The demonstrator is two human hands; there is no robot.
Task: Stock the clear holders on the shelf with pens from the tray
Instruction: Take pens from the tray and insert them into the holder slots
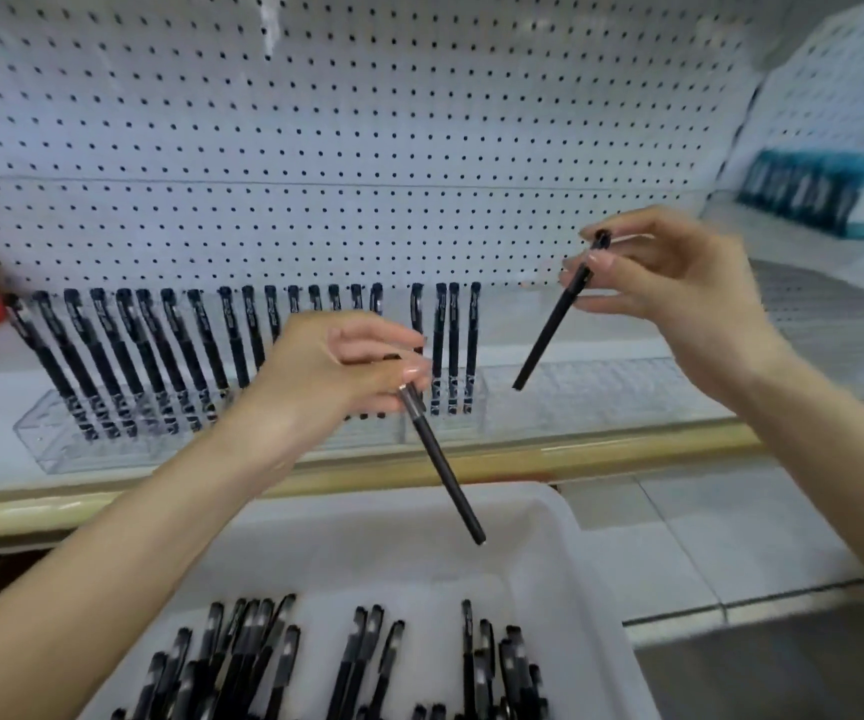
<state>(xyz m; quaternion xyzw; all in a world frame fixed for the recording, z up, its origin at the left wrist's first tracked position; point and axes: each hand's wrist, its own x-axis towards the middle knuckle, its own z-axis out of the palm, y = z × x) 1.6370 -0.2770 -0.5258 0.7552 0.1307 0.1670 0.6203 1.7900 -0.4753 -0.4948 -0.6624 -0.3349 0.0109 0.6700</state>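
Carrying pens (pixel 442 470) toward the holders (pixel 601 394), left hand (pixel 336 366) pinches one, right hand (pixel 671 285) another; next, each likely needs a vacant slot.

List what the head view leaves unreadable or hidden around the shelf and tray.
Head view throughout:
1. Print on the shelved pens: too small, blurred.
2. Clear holder slots behind the left hand: hidden by it.
3. Tray near end: cut off by the bottom edge; pen count unknown.
4. Blue box lettering: blurred.
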